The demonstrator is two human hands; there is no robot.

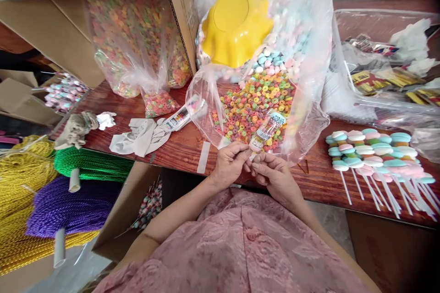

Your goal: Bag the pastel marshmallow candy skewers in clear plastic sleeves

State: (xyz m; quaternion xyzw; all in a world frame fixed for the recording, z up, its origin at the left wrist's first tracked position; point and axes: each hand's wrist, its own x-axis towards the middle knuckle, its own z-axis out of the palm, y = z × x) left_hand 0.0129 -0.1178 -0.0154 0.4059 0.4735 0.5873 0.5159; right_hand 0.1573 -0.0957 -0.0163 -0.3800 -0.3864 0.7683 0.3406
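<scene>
My left hand (231,162) and my right hand (273,174) meet at the table's front edge. Between them they pinch the lower end of a small clear printed packet (266,132), which points up and away from me. Fingers of both hands are pressed together on it. What is inside the packet is hard to make out. Just beyond lie many small coloured rings (240,110) on an open clear plastic bag (202,96). Pastel round candies (271,62) are heaped behind the rings, with an upturned yellow bowl (237,23) on top.
Sticks threaded with pastel candies (381,151) lie at the right. Behind them is a clear tray (347,73) of wrappers. White strips (140,137), a printed wrapper (178,116) and bagged rings (160,103) are at the left, near a cardboard box (182,13). Coloured cords (75,206) hang lower left.
</scene>
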